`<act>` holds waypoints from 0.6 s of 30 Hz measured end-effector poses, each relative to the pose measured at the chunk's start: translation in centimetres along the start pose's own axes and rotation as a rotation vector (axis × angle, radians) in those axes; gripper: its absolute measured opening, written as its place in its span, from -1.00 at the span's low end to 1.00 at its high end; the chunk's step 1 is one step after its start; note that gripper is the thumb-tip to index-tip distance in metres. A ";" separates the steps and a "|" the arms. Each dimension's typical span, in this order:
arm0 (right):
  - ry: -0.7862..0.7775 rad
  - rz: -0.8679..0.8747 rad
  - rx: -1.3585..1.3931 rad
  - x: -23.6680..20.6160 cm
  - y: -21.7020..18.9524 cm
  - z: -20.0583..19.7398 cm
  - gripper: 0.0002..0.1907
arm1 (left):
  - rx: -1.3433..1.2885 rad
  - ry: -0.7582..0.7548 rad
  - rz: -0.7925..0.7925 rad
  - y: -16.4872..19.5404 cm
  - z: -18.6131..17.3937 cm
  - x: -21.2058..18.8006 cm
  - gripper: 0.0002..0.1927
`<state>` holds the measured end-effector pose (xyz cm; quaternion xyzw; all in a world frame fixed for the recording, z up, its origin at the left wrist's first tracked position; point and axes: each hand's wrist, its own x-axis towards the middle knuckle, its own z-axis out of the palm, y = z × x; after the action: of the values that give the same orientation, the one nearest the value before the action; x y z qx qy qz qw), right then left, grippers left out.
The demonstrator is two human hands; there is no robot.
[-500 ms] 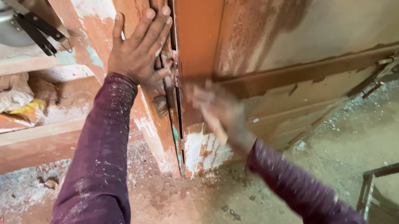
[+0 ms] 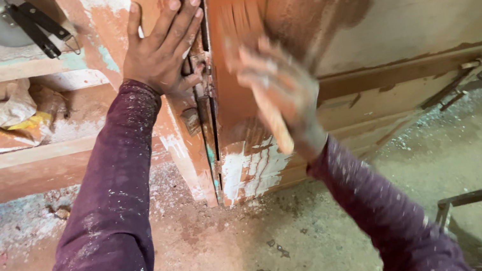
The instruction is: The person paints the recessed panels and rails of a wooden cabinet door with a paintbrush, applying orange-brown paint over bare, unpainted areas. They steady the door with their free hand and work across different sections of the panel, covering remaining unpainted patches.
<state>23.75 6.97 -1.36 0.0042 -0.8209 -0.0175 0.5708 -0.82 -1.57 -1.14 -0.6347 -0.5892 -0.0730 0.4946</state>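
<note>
The left hand (image 2: 163, 51) lies flat and open on the door frame (image 2: 173, 133), bracing it beside the hinge. The right hand (image 2: 282, 87), blurred, has its grip closed on a sanding block (image 2: 271, 121) against the door (image 2: 365, 25). Sanding goes best with the block flat and pressure even near the door's edge.

Two arms stretched forward, one hand flat, one blurred.

Left hand (image 2: 162, 51) spread open, palm pressed flat, fingers (image 2: 182, 16) reaching up and slightly right, thumb tucked low to the right. Left arm long and nearly straight, running up from the lower left in a dark purple sleeve speckled with pale dust. Right hand (image 2: 278, 87) smeared by motion blur, back turned toward the camera, fingers loosely curled; grip not clear. Right forearm rising from the lower right, bent at the wrist, same dusty purple sleeve.
</note>
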 end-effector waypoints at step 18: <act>-0.142 0.236 0.023 -8.5 0.1 5.1 -0.90 | -0.105 -0.006 0.014 0.2 6.2 -2.4 0.12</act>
<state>21.93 7.42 -11.06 -0.0868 -0.8541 0.0591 0.5094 -4.36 1.29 -5.96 -0.6641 -0.5815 -0.0985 0.4595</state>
